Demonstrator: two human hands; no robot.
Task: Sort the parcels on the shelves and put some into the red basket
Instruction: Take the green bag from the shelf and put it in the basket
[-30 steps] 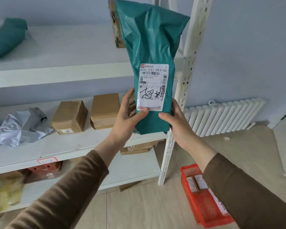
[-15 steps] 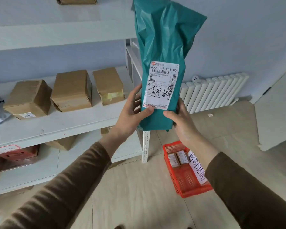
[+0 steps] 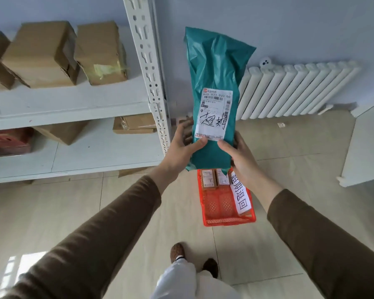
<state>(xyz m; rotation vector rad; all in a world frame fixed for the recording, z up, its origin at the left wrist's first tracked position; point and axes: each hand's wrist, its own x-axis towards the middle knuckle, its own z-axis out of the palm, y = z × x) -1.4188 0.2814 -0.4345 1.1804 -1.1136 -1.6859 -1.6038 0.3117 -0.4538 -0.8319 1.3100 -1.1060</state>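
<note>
The green parcel has come away from the upper shelf and down, and now hangs upright over the far end of the red basket on the floor. The left hand and right hand have lowered with it (each gripping its bottom edge). The view has tipped downward, bringing the person's shoes into sight.

Blue wall, white radiator, beige tiled floor
</note>
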